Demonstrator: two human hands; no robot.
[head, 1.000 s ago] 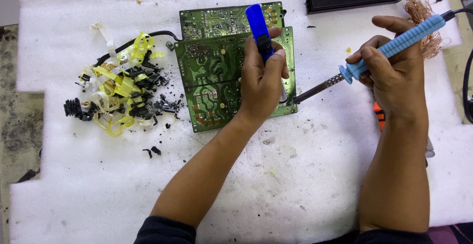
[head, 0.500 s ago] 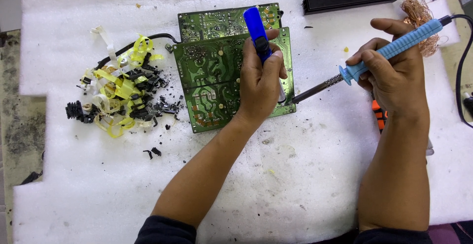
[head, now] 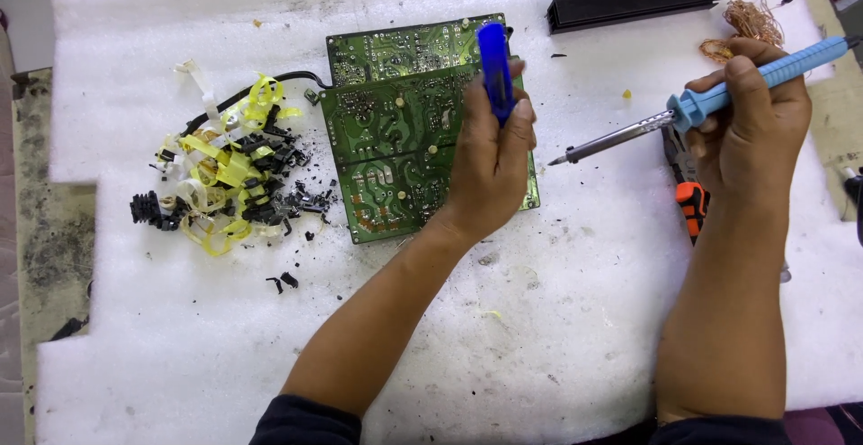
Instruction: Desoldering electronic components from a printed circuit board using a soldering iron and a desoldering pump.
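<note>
Currently the left hand [head: 490,171] is resting on the front circuit board [head: 395,153], its grip closed around one upright blue desoldering pump [head: 495,69]. Meanwhile the right hand [head: 751,121] is wrapping closed around one blue-handled soldering iron [head: 710,103], whose long axis is slanting down-left, tip hovering just right of the board's edge, apart from it. Two green boards are overlapping on the white foam tabletop [head: 539,319]; the second board [head: 400,49] is lying behind. One scrap pile [head: 225,180] is sitting left.
</note>
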